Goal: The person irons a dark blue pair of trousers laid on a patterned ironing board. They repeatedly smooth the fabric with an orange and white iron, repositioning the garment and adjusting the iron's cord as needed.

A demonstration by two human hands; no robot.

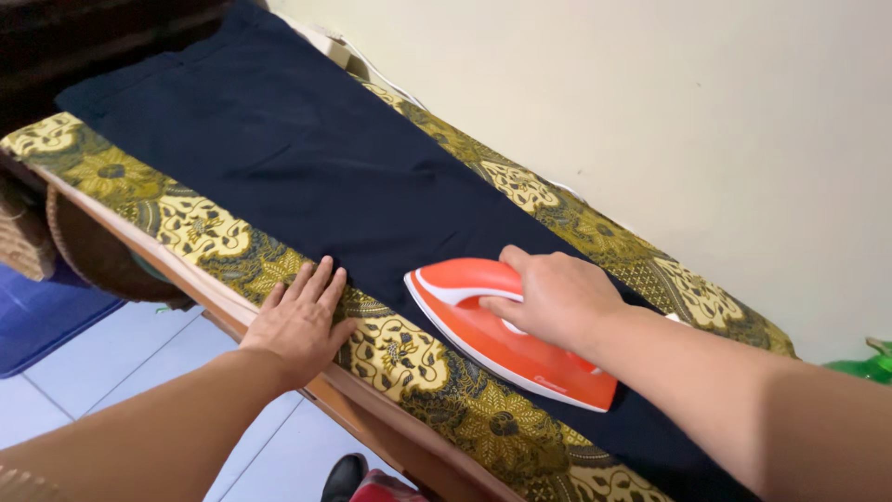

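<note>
A view from above onto a long ironing board (pixel 130 244) that runs diagonally from the upper left to the lower right, its far long edge close against a pale wall (pixel 650 102). The board is covered with a yellow and olive patterned cloth (pixel 418 367), and a dark navy garment (pixel 307 158) lies flat along it, filling most of the width and leaving a patterned strip bare along the near edge and a narrower one along the wall side. The right hand (pixel 556 296) is closed around the handle of an orange and white iron (pixel 502 346), which sits soleplate down on the garment towards the lower right end, its pointed tip aimed up the board to the left. Ahead of that tip the navy fabric stretches smooth and unobstructed to the far upper left. The left hand (pixel 299 321) lies open and flat, fingers together, holding nothing, pressing on the near patterned strip with its fingertips touching the garment's near edge, just to the left of the iron's tip. Below the board's near wooden edge there is pale tiled floor (pixel 121 372), with a blue mat (pixel 37 316) at the left and a dark shoe (pixel 342 478) at the bottom.
</note>
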